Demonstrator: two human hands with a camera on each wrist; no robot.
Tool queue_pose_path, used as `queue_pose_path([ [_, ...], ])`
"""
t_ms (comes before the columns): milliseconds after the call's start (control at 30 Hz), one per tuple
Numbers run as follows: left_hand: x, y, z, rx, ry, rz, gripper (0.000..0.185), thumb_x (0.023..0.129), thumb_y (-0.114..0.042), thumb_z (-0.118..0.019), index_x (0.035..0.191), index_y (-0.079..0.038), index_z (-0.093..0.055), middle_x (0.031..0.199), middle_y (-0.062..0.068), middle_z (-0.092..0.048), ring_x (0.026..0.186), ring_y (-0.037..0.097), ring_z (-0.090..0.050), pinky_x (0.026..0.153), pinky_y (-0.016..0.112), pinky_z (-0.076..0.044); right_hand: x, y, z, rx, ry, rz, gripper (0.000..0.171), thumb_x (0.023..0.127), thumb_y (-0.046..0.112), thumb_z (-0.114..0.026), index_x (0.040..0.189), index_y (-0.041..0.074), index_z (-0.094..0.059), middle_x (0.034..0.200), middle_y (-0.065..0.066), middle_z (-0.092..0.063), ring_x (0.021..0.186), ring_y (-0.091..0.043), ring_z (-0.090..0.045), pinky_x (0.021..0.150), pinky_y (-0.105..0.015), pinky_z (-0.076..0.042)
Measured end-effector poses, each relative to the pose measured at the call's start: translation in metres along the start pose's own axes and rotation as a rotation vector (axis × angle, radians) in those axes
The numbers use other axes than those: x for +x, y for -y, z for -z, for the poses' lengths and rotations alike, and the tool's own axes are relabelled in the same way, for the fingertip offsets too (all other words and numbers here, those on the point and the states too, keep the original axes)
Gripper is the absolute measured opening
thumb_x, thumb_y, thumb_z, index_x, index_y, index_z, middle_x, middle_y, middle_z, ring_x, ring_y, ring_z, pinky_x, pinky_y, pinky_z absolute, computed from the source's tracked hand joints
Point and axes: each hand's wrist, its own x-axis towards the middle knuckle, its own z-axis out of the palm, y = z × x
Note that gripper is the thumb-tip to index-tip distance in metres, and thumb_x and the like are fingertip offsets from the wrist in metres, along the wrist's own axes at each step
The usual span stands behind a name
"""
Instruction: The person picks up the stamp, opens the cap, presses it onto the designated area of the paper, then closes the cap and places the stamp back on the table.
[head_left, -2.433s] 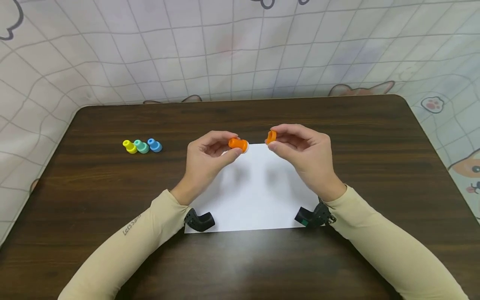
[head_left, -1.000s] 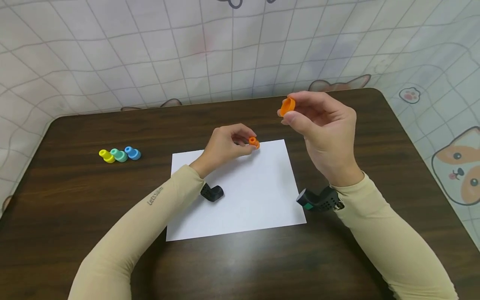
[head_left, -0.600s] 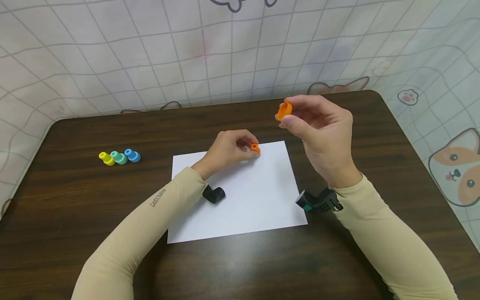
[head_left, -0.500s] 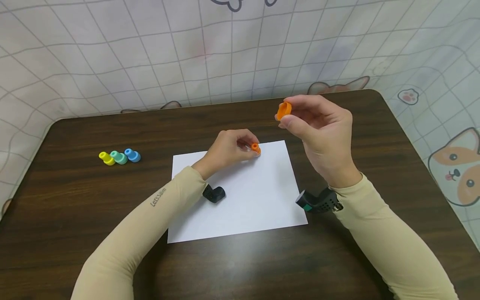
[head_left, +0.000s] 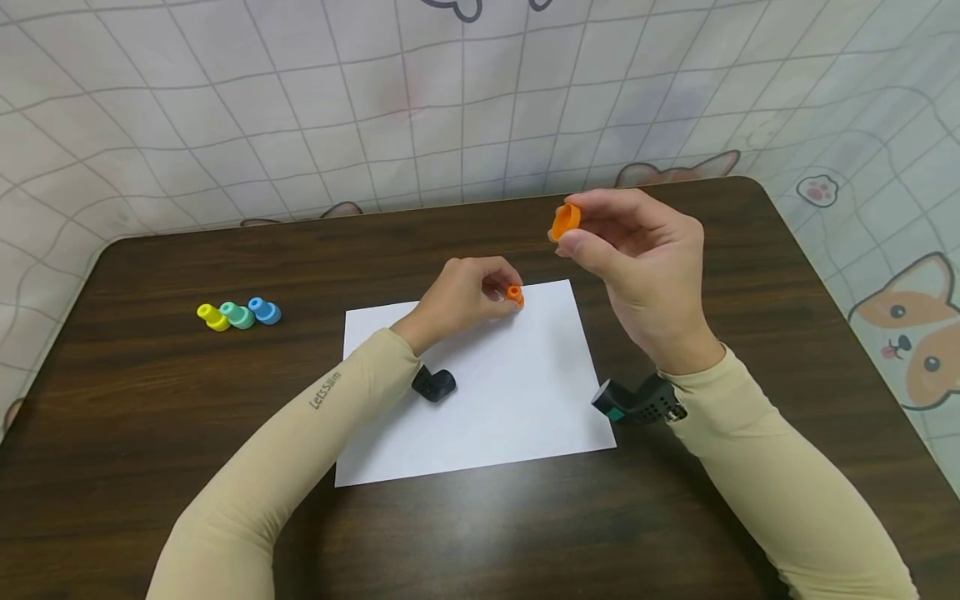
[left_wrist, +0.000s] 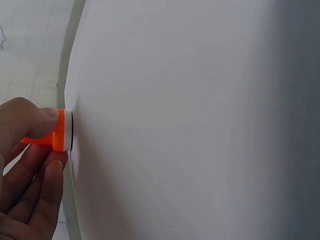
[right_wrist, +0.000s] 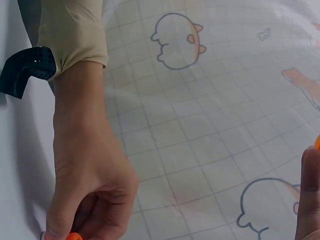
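Thumb and fingers of my left hand (head_left: 467, 302) pinch a small orange stamp (head_left: 513, 293) at the far right part of the white paper (head_left: 517, 400). The left wrist view shows the stamp's white band and dark base edge right at the paper's surface, handle pointing away. My right hand (head_left: 651, 258) is raised beyond the paper's far right corner. It pinches an orange cap (head_left: 565, 222) by the rim, hollow side showing. Only a sliver of that cap enters the right wrist view, at its right edge.
Yellow (head_left: 213, 317), mint green (head_left: 237, 315) and blue (head_left: 265, 311) stamps stand in a tight row on the dark wooden table (head_left: 150, 400), left of the paper. A white gridded cloth (head_left: 420, 108) with cartoon animals hangs behind the far table edge.
The hands have moved apart: the left brought the stamp down to the paper, the right carried the cap away rightward. Over the last half second the left hand and stamp shifted slightly right.
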Motion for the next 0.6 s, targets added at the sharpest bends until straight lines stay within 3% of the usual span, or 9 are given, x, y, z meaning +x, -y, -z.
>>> queue_pose_path([
  [300,-0.004,-0.006,0.002,0.063,-0.022,0.014,0.018,0.087,-0.010,-0.081,0.103,-0.009,-0.072,0.099,0.005,-0.076,0.092,0.017,-0.067,0.088,0.026,-0.059,0.002,-0.004,-0.004,0.004,0.014,-0.013,0.025,0.084,-0.012,-0.075,0.106,-0.001,-0.077,0.095,-0.005,-0.078,0.081,-0.019,-0.075,0.079,-0.028,-0.066],
  [600,0.002,-0.017,0.001,0.169,0.036,0.046,0.015,0.089,-0.008,-0.077,0.102,-0.009,-0.070,0.096,0.005,-0.073,0.090,0.018,-0.063,0.084,0.026,-0.055,0.000,-0.003,-0.005,0.055,-0.001,-0.024,0.025,0.083,-0.014,-0.075,0.106,-0.006,-0.076,0.098,-0.010,-0.077,0.083,-0.021,-0.075,0.080,-0.029,-0.066],
])
